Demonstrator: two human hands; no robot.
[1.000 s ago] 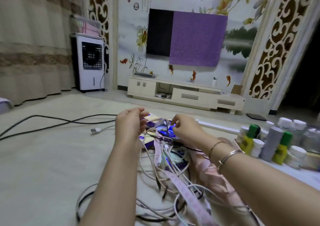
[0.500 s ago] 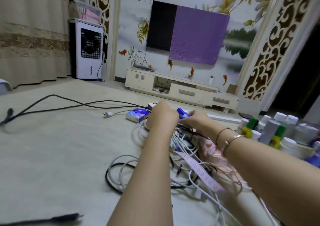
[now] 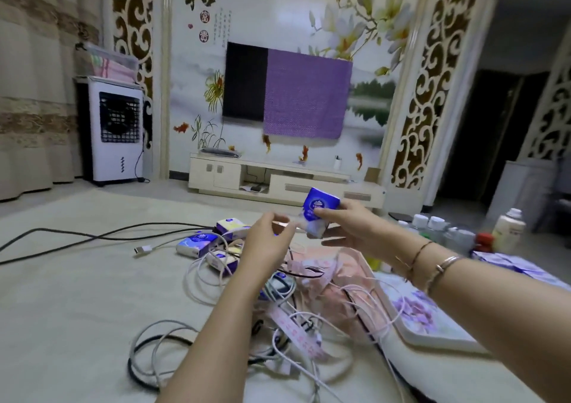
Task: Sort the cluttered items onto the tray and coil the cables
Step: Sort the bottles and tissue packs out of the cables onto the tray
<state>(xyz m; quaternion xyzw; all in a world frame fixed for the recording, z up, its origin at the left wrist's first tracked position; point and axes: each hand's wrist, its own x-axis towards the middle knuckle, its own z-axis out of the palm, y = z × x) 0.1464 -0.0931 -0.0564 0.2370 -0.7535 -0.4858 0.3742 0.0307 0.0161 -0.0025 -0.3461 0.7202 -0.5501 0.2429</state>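
Observation:
My right hand [image 3: 349,226] holds a blue and white tissue pack [image 3: 318,209] up above the pile. Just left of it, my left hand [image 3: 267,239] has its fingers pinched near the pack's lower corner; whether it holds anything is unclear. Below them lies a tangle of white and black cables [image 3: 247,319] with a pink measuring tape [image 3: 296,331] through it. More tissue packs [image 3: 197,243] lie on the floor behind the tangle. A white tray with a purple flower print [image 3: 432,325] sits to the right under my right forearm.
Several bottles with white, green and red caps [image 3: 448,232] stand behind the tray at the right. A long black cable [image 3: 92,235] and a white USB plug [image 3: 143,249] run across the floor at the left. Pink cloth [image 3: 336,279] lies beside the tray.
Both hands have risen out of the cable pile. My right hand has lifted a tissue pack clear of the tangle, and the view has tilted up.

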